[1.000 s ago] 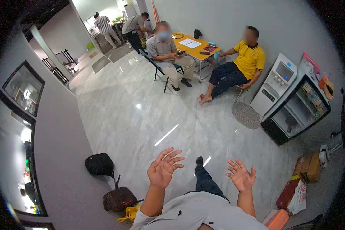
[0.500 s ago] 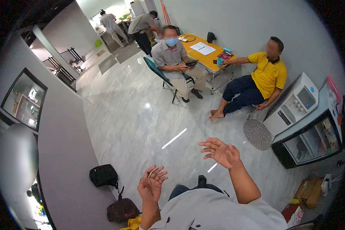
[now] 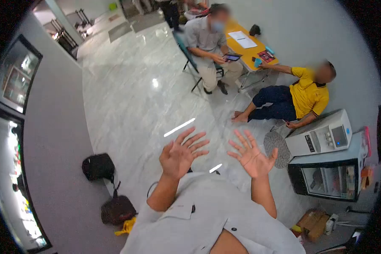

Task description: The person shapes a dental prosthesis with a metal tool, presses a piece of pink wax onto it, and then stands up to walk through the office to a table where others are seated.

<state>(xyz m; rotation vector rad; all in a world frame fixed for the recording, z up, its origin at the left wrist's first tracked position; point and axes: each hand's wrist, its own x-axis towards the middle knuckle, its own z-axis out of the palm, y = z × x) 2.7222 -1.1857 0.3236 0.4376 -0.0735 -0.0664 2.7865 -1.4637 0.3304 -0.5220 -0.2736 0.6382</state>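
Note:
My left hand (image 3: 180, 154) is raised in front of my chest, palm showing and fingers spread, with nothing in it. At about the same height, my right hand (image 3: 254, 156) also holds nothing, its fingers stretched and its thumb out to the side. The two hands are apart from each other and touch no object. Below them is my light grey shirt (image 3: 190, 228). Behind the hands lies the pale marble floor (image 3: 131, 106). Nearest beyond my right hand is a round grey mat (image 3: 277, 148).
A person with a tablet (image 3: 232, 57) sits by a yellow folding table (image 3: 237, 27); another in a yellow shirt (image 3: 309, 95) sits at the right wall. A water dispenser (image 3: 319, 135) and glass-door fridge (image 3: 326, 180) stand right. Black bags (image 3: 98, 166) lie along the left wall.
Both hands have risen and their fingers have spread wider, my left hand moving up and right. The view has tilted down and turned, and the seated person's head has turned toward the table.

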